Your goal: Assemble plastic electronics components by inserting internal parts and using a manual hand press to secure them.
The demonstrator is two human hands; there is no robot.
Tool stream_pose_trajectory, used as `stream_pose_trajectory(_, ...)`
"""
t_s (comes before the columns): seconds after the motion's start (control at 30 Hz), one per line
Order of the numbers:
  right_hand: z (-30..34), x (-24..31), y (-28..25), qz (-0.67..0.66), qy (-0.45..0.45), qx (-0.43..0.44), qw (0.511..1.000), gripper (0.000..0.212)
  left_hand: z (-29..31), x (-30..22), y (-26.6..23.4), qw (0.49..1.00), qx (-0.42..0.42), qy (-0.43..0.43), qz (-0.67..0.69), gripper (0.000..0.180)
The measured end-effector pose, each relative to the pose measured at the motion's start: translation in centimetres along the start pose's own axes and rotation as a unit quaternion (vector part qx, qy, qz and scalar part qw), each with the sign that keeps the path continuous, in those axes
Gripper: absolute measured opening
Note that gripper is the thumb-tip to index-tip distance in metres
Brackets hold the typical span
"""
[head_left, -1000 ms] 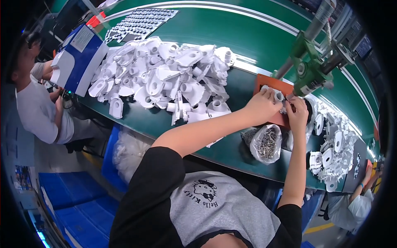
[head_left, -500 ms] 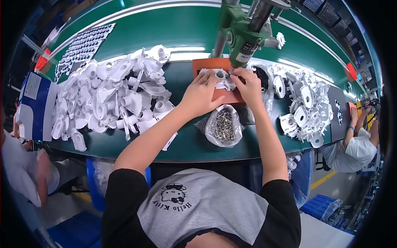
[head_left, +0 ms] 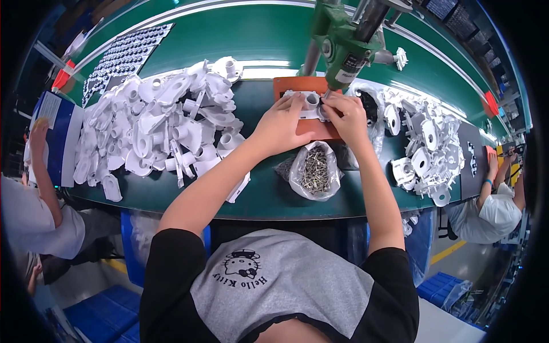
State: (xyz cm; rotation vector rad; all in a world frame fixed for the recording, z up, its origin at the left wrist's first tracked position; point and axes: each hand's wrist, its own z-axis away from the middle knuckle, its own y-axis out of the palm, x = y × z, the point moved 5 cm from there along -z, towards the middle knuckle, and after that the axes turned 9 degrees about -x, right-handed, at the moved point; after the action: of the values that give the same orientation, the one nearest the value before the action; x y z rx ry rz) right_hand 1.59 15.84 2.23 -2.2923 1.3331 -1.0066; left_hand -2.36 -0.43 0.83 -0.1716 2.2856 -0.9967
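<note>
A white plastic part (head_left: 312, 100) with a round collar lies on an orange block (head_left: 316, 130) beneath a green bench press (head_left: 345, 51). The fingers of my left hand (head_left: 281, 126) grip the part's left end, with the thumb stretched over the block. On the part's right side, my right hand (head_left: 347, 119) has thumb and fingertips pinched together, just under the press's thin tip (head_left: 328, 92). Whatever is between those fingertips is too small and covered to make out. Close in front of the block stands a clear bag of metal screws or pins (head_left: 315, 171).
White plastic parts are heaped at left (head_left: 154, 126), and white pieces with oval openings at right (head_left: 426, 148). A bag of black pieces (head_left: 366, 106) sits beside the press. A blue-and-white box (head_left: 60, 137) stands far left. Co-workers are at both sides.
The view has shifted a little, moving the bench slightly right. My right fingertips are drawn in closer on the part. At left, a co-worker's hand has risen to the blue-and-white box.
</note>
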Motion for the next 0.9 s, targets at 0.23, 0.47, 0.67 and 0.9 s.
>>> stream_pose_trajectory(0.23, 0.3, 0.1, 0.0, 0.034, -0.034, -0.013, 0.999, 0.013, 0.1, 0.1, 0.0, 1.000, -0.005, 0.005, 0.001, 0.076)
stream_pose_trajectory(0.47, 0.2, 1.0, -0.1, 0.032, -0.059, 0.037, 0.997, 0.015, 0.3, 0.2, 0.6, 0.997, -0.044, 0.041, -0.042, 0.077)
stream_pose_trajectory(0.67, 2.0, 2.5, -1.8, 0.039, -0.042, 0.002, 0.998, 0.022, -0.1, -0.5, 0.7, 0.995, -0.068, 0.034, -0.058, 0.069)
stream_pose_trajectory(0.9, 5.0, 7.0, -3.3, -0.018, -0.007, 0.202, 0.979, 0.024, 0.3, -0.3, 0.2, 0.995, -0.065, 0.027, -0.070, 0.059)
